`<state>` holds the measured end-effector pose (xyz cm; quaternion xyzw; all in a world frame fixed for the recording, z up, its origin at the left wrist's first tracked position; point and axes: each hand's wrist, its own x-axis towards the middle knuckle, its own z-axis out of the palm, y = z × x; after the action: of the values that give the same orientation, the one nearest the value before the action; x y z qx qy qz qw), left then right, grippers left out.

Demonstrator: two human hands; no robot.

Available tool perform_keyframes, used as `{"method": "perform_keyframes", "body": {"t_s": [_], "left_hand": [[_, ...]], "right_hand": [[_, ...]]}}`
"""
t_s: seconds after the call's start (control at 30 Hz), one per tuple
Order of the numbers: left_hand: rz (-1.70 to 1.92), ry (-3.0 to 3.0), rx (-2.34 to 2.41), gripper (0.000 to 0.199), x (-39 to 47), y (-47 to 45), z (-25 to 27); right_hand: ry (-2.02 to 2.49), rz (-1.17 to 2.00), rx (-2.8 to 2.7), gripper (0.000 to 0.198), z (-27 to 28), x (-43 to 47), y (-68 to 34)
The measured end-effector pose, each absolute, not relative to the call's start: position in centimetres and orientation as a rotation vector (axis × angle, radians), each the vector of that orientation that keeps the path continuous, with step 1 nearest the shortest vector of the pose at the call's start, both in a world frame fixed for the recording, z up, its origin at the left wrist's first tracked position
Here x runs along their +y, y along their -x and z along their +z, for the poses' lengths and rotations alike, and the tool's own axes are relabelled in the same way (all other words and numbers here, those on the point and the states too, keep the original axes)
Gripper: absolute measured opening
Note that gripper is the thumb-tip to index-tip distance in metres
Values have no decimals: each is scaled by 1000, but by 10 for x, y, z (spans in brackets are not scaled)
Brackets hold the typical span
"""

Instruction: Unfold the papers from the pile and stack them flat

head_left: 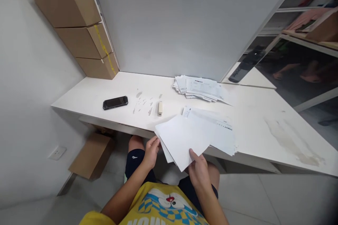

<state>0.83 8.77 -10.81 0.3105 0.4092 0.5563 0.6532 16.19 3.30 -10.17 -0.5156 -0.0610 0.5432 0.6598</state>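
Observation:
A few white paper sheets [185, 137] tilt over the desk's front edge, their upper faces blank. My left hand [151, 152] pinches them at the left corner. My right hand [198, 168] grips their lower right side, thumb on top and fingers hidden beneath. Partly under these sheets lies a loose pile of printed papers [224, 137] on the desk. Farther back sits a second stack of printed papers [203, 88], its edges uneven. A small cream-coloured stapler-like object [160, 108] rests on the desk, left of the papers.
A black phone [115, 102] lies on the left of the white desk [253, 123]. Behind stands a large whiteboard [179, 31], with stacked cardboard boxes [97, 66] at its left. A dark bottle [245, 65] is at its right. Another box [91, 154] sits below the desk.

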Motion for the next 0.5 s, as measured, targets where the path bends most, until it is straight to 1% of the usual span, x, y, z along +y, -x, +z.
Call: {"method": "perform_keyframes", "body": {"t_s": [0.1, 0.23, 0.3, 0.4, 0.5], "left_hand": [[1215, -629, 912, 43, 86, -12, -115], [1256, -586, 989, 44, 85, -10, -118], [1329, -527, 1049, 44, 84, -4, -119], [1407, -455, 1124, 44, 83, 10, -128], [1455, -443, 1143, 47, 82, 23, -141]], "right_hand": [[1148, 1236, -146, 72, -115, 32, -165], [1225, 1283, -196, 65, -130, 28, -169], [1264, 1205, -243, 59, -132, 24, -169], [1273, 993, -328, 52, -124, 23, -167], [1286, 949, -396, 53, -112, 32, -158]]}}
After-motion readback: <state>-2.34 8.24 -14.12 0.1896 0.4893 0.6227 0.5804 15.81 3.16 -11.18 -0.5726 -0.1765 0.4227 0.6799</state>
